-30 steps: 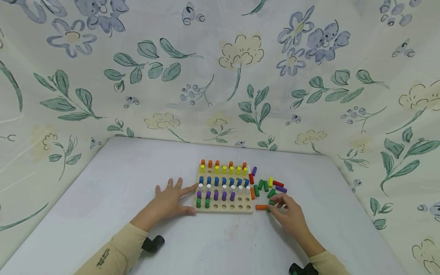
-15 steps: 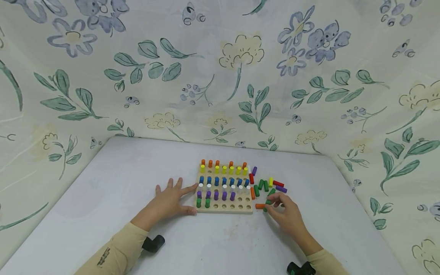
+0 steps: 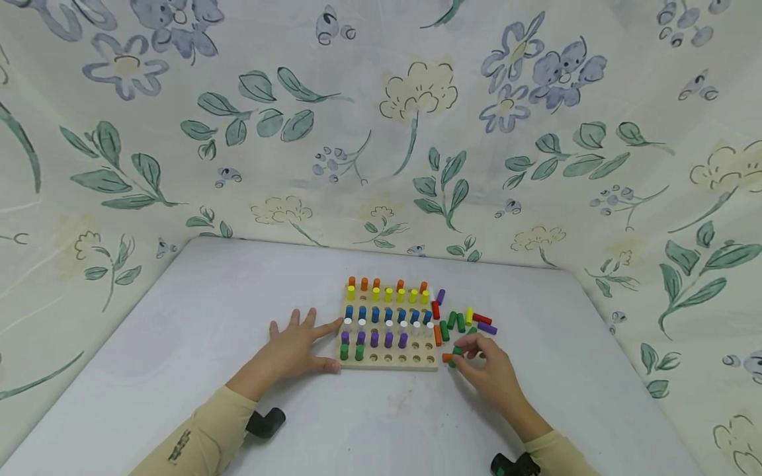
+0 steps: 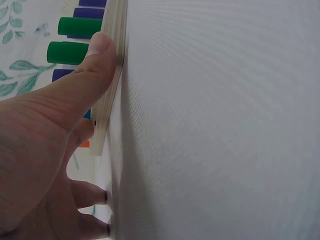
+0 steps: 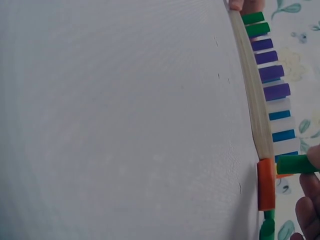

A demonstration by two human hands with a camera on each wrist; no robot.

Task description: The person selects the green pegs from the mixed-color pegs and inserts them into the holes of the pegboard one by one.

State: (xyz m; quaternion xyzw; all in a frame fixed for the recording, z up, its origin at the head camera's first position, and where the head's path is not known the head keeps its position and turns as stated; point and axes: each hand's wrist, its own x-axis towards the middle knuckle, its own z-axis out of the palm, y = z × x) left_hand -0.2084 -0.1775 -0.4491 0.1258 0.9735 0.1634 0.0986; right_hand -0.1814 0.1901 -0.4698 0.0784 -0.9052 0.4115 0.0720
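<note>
A wooden pegboard (image 3: 389, 367) lies on the white table, with coloured pegs standing in rows. Its nearest row has two green pegs (image 3: 359, 352) at the left end and bare holes to their right. My left hand (image 3: 292, 349) rests on the table at the board's left side, fingers spread; its thumb and index finger touch the edge. Beyond the board's right front corner, my right hand (image 3: 494, 375) pinches a green peg (image 5: 294, 164) between thumb and fingers. The held peg is just above a lying orange peg (image 5: 266, 185) and partly covers it in the head view.
Several loose pegs lie right of the board, among them a purple peg (image 3: 487, 328), a red peg (image 3: 435, 309), a yellow peg (image 3: 469, 315) and a green peg (image 3: 444, 330). A flowered cloth (image 3: 381, 132) hangs behind the table (image 3: 357, 423).
My right hand has moved a little left toward the board with the pinched green peg, which now hides more of the orange peg. My left hand has stayed in place.
</note>
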